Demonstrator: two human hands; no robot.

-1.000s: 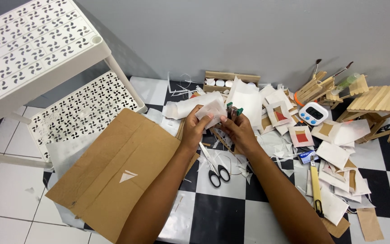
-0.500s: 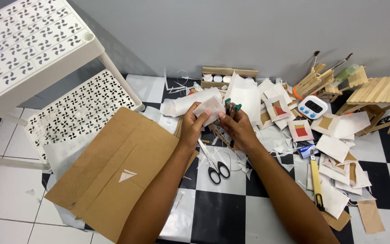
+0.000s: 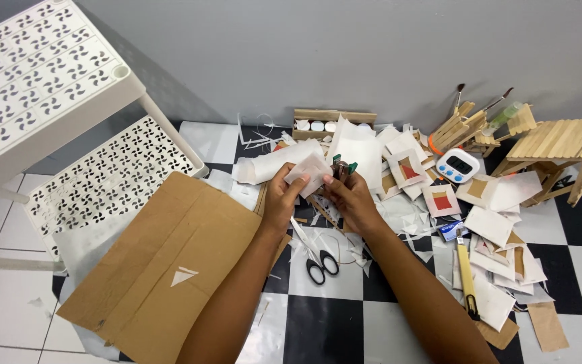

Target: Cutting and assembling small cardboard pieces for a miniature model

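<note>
My hands have barely moved in the last second: my left hand (image 3: 283, 195) still pinches a white paper piece (image 3: 310, 172) and my right hand (image 3: 349, 195) grips small green-handled pliers (image 3: 342, 167), above black-handled scissors (image 3: 318, 253), beside brown cardboard (image 3: 163, 263) and a white-and-blue timer (image 3: 458, 165).

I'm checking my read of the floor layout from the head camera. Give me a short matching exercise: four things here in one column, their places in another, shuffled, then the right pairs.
Things:
1. scissors
2. digital timer
3. cardboard sheet
4. white paper piece

Places:
A. flat on the floor beside the left forearm
B. pinched by the left hand, with the right hand close against it
C. on the floor between the two forearms
D. among paper squares, near the stick-built chair

Pairs: 1-C, 2-D, 3-A, 4-B
</note>
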